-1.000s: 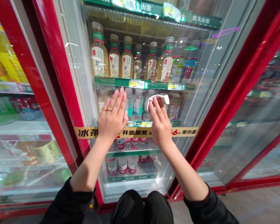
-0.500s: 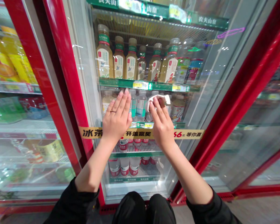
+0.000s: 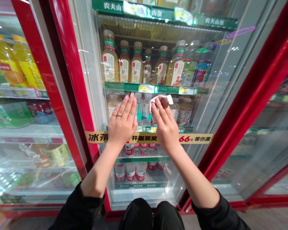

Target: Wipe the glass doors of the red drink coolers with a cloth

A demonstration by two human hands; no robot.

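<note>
My left hand (image 3: 123, 119) lies flat against the glass door (image 3: 213, 83) of a red-framed drinks fridge, fingers stretched out, a ring on one finger. To its right, my right hand (image 3: 167, 127) presses a crumpled white tissue or cloth (image 3: 168, 99) to the same glass under its fingertips. Part of the tissue sticks out above and beside the fingers. A yellow printed strip (image 3: 144, 138) runs across the door, partly covered by both hands. Behind the glass, several tea bottles (image 3: 136, 67) stand on a shelf above my hands.
Red door frames (image 3: 73, 70) border the glass on both sides. A neighbouring fridge on the left holds yellow juice bottles (image 3: 26, 64). Below the strip stand red-labelled water bottles (image 3: 131, 172). My bent knees (image 3: 140, 214) are close to the door's bottom.
My right hand has slid slightly left across the glass with the tissue. My left hand stays at about the same place on the door. The camera view has shifted a little.
</note>
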